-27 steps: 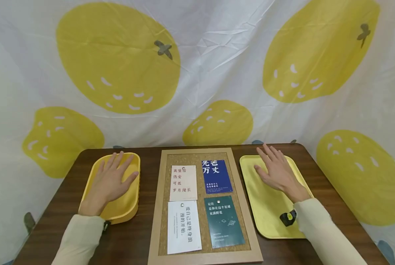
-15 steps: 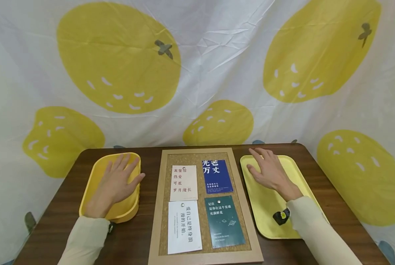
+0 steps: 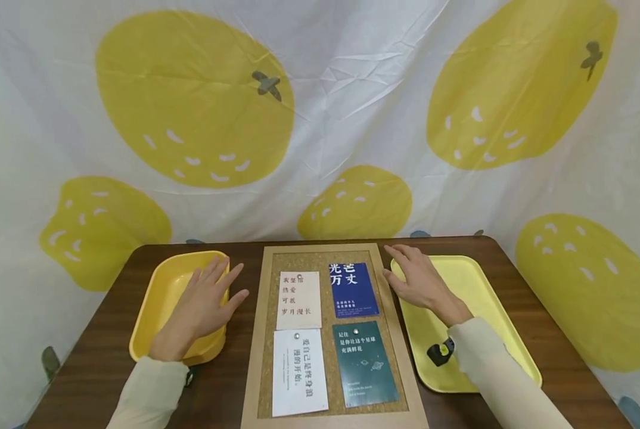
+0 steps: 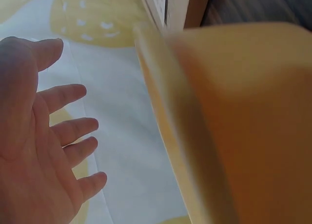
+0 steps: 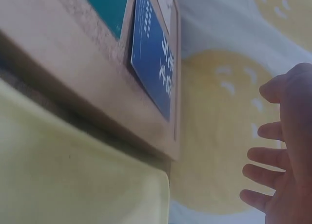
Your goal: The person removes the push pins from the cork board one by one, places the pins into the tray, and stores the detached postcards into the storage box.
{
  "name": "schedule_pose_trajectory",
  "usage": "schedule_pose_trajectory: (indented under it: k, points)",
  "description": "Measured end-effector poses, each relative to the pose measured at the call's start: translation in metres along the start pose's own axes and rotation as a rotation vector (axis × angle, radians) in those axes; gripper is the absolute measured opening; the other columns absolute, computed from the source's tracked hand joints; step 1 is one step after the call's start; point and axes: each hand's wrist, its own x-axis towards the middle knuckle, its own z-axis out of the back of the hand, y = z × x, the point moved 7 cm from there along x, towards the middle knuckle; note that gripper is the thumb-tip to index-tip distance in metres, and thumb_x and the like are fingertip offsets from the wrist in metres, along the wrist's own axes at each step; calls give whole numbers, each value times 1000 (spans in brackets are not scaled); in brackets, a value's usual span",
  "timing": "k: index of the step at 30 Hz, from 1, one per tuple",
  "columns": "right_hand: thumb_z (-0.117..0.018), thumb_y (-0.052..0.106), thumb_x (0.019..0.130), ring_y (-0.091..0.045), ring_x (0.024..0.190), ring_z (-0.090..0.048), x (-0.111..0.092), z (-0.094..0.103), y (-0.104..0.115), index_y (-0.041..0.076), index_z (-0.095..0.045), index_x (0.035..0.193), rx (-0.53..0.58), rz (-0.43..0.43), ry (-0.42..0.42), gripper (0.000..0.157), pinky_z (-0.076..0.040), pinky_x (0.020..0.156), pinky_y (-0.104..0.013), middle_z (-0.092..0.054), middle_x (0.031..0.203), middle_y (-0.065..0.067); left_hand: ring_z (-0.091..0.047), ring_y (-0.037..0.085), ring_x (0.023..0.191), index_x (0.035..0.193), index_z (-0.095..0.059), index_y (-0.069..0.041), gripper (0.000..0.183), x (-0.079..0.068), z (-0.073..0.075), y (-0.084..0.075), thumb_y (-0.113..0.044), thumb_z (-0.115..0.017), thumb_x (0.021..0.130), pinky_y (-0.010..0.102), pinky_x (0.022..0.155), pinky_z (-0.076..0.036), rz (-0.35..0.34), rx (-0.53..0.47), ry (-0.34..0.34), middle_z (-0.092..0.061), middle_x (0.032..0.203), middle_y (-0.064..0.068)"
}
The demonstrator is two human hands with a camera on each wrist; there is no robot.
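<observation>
My left hand [image 3: 202, 310], fingers spread and thumb apart, grips nothing; beneath it lies a deep yellow tub [image 3: 161, 301], whose rim stands apart from my fingertips in the left wrist view. My right hand [image 3: 418, 279], fingers slightly bent and thumb apart, likewise grips nothing; below its palm lies a shallow pale-yellow tray [image 3: 470, 298]. Between my two sets of fingers lies a wood-framed cork board [image 3: 331, 354]. On it, nearest my right fingertips, is a blue card [image 3: 354, 292] with white characters; nearer my left fingers is a pale card [image 3: 301, 301] with red characters. Closer to my body than either hand's fingertips are a white card [image 3: 300, 375] and a green card [image 3: 367, 366] with a printed planet. A dark wood-grain table [image 3: 558, 375] bears tub, tray and board; beyond my fingertips hangs a lemon-print cloth [image 3: 325, 113].
</observation>
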Motion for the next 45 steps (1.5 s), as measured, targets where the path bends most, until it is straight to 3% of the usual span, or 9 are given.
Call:
schedule_pose_trajectory:
  k: [13,26,33,45]
  points:
    - [-60,26,97,-38,120,-50,10,-14,21,-3,-47,144,90,43,65,56,-45,100,-55,-54,133,-23,-23,40,148,149,-45,-9,59,2,-20,-20,-40,-56,100,60,118,-18,-78,-6,14,-33,157,22]
    - [-62,27,97,-44,133,-44,22,-29,39,0,-50,142,154,48,143,54,-40,107,-59,-47,143,-27,-27,39,147,146,-48,-7,58,3,-32,-35,-39,-57,99,60,118,-21,-135,-4,26,-36,156,20]
    - [-63,26,97,-39,134,-45,30,-35,52,2,-52,141,164,60,156,52,-40,108,-56,-50,143,-22,-29,39,146,145,-49,-3,56,2,-38,-42,-35,-56,100,59,117,-22,-169,17,45,-35,156,21]
    - [-62,26,97,-37,129,-51,41,-42,69,3,-50,143,159,101,168,53,-45,105,-53,-50,142,-22,-25,38,148,151,-43,-12,58,5,-47,-51,-39,-54,101,59,119,-20,-150,-6,97,-33,158,19]
